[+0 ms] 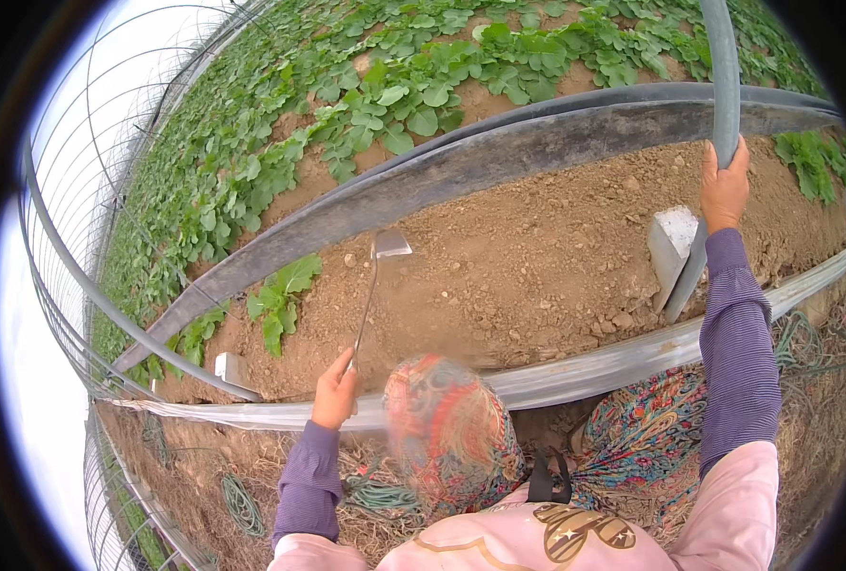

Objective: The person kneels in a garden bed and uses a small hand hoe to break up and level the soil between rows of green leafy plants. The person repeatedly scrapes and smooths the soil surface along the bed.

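Observation:
My left hand (pixel 334 390) is closed around the handle of a small hand hoe. The hoe's flat metal blade (pixel 392 244) is at the brown soil (pixel 508 257), near a dark plastic strip (pixel 461 171); whether it touches the ground I cannot tell. Over on the right, my right hand (pixel 726 187) wraps round a thick grey metal pipe (pixel 724 76). The pipe runs down beside a pale block (pixel 672 249) set in the soil. Left of the hoe grows a leafy green plant (pixel 285 297).
Rows of leafy crops (pixel 423 100) fill the ground beyond the dark strip. A band of clear plastic film (pixel 585 376) crosses in front of my legs. Metal hoops (pixel 99 285) arch at the left, one beside another pale block (pixel 230 366). Green rope (pixel 242 502) lies on dry straw.

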`<state>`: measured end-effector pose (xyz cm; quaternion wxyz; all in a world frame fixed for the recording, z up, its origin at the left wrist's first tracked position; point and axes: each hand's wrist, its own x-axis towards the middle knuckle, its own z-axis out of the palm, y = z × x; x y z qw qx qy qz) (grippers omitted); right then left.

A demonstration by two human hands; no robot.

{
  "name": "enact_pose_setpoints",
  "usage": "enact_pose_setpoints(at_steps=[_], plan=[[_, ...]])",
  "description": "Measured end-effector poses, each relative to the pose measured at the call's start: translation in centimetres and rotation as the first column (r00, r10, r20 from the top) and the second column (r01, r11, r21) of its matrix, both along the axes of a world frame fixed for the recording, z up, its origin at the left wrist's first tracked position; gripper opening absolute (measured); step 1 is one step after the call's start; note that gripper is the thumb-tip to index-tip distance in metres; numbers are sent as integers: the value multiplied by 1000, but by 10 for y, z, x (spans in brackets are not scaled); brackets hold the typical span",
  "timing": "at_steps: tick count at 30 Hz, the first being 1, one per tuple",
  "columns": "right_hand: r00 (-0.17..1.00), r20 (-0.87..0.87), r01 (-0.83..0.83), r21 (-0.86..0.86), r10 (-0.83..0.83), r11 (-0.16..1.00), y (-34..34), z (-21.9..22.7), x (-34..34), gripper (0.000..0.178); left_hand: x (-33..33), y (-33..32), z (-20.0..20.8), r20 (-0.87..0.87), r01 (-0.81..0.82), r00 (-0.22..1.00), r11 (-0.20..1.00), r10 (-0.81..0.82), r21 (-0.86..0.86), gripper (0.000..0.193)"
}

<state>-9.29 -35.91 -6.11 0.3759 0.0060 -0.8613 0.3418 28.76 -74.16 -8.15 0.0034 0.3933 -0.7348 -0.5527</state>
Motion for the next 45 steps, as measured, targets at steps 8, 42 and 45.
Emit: enact_pose_setpoints(at_steps=[8,42,45], plan=[[1000,-22,14,21,-14,1000,2,0,-2,49,13,3,-13,72,20,997,999,-17,-46,36],[1000,16,-11,-22,11,1000,1,0,-1,49,-18,3,-30,33,251,967,968,-251,13,36],[999,36,-30,-37,31,999,2,3,1,50,-3,25,-27,-212,218,952,975,-221,-35,36]])
